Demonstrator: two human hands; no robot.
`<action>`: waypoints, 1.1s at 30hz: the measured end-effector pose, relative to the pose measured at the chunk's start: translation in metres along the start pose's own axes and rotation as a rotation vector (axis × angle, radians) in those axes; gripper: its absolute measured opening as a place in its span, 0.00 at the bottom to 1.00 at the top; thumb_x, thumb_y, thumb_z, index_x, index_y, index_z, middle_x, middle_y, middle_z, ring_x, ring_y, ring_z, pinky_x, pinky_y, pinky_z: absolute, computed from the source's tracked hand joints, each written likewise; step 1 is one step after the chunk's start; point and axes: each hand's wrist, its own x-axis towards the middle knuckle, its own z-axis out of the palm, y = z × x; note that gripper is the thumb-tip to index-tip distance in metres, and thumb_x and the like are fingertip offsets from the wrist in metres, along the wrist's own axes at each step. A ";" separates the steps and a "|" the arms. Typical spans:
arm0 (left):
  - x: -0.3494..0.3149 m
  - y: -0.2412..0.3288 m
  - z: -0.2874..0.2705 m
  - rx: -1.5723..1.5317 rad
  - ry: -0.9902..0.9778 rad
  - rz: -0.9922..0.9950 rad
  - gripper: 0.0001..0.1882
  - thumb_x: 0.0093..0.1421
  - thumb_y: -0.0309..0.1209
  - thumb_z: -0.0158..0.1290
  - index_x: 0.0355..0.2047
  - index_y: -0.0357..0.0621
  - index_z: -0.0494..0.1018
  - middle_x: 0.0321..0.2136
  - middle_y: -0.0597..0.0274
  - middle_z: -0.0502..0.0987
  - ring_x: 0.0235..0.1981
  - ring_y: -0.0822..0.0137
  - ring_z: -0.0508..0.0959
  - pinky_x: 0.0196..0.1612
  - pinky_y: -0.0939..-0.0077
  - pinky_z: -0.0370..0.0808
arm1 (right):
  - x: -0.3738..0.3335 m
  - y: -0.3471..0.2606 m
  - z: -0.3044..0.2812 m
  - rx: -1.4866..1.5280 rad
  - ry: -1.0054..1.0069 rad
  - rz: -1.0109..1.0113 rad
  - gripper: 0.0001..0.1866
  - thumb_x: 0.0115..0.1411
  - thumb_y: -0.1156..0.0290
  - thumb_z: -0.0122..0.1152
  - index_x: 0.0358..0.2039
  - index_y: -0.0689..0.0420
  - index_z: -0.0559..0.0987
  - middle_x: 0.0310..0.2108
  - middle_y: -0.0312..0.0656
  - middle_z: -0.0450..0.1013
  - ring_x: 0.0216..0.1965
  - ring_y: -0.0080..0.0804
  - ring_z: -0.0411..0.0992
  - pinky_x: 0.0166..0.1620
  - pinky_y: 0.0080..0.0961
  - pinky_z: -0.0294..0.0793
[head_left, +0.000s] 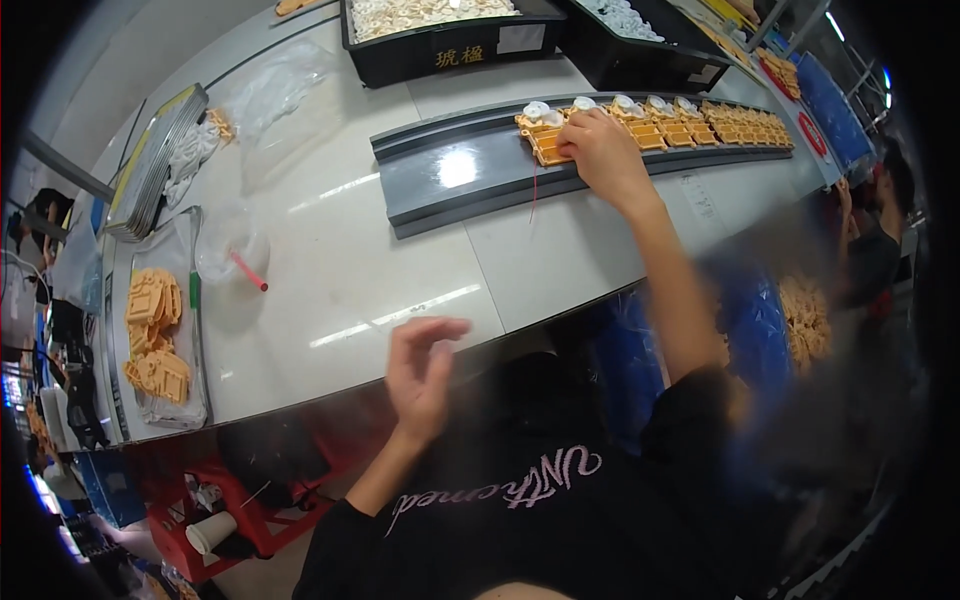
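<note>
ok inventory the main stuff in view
table: one, pale, centre
rail: one, grey, upper right
tray: one, whitish, far left
parts: many, orange, on rail and in tray
small pieces: about five, white, along rail
bins: two, black, far edge
bag: one, clear, upper left
stack: one, grey, upper left
tub: one, clear, beside tray
stick: one, red, at tub
plastic: count unclear, blue, lower right
left hand: one, bare, table's near edge
right hand: one, bare, on parts

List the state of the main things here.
Orange row: lined up, several topped with white pieces
Right hand: at that row's left end, grip hidden
Left hand: empty, fingers loosely curled
Left black bin: filled with white parts
Right black bin: holding pale parts
Clear bag: crumpled
Tray: holding orange parts
</note>
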 end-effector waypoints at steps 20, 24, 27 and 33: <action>0.018 -0.001 0.065 -0.818 -0.248 -0.733 0.31 0.67 0.45 0.32 0.65 0.40 0.47 0.62 0.41 0.54 0.63 0.47 0.57 0.64 0.54 0.56 | -0.159 -0.107 -0.071 0.411 0.409 -0.093 0.06 0.48 0.77 0.59 0.30 0.58 0.76 0.28 0.38 0.73 0.30 0.34 0.74 0.35 0.31 0.72; 0.002 -0.004 0.067 -0.799 -0.254 -0.854 0.34 0.64 0.48 0.37 0.65 0.43 0.48 0.61 0.40 0.56 0.62 0.42 0.58 0.61 0.47 0.60 | -0.249 -0.006 -0.049 0.120 0.528 0.783 0.06 0.58 0.80 0.50 0.35 0.67 0.72 0.26 0.47 0.72 0.28 0.34 0.72 0.34 0.27 0.71; -0.002 -0.013 0.075 -0.800 -0.309 -0.878 0.35 0.63 0.48 0.39 0.65 0.43 0.47 0.62 0.39 0.54 0.63 0.43 0.56 0.62 0.50 0.58 | -0.389 0.091 0.020 0.149 0.117 1.180 0.13 0.57 0.73 0.54 0.41 0.68 0.71 0.33 0.53 0.73 0.36 0.41 0.74 0.41 0.29 0.72; -0.009 -0.015 0.082 -0.772 -0.416 -0.905 0.41 0.59 0.50 0.43 0.66 0.45 0.43 0.64 0.37 0.49 0.64 0.53 0.57 0.62 0.62 0.58 | -0.443 0.073 0.059 0.420 -0.149 1.370 0.23 0.53 0.68 0.62 0.46 0.66 0.72 0.37 0.53 0.74 0.38 0.39 0.74 0.42 0.28 0.73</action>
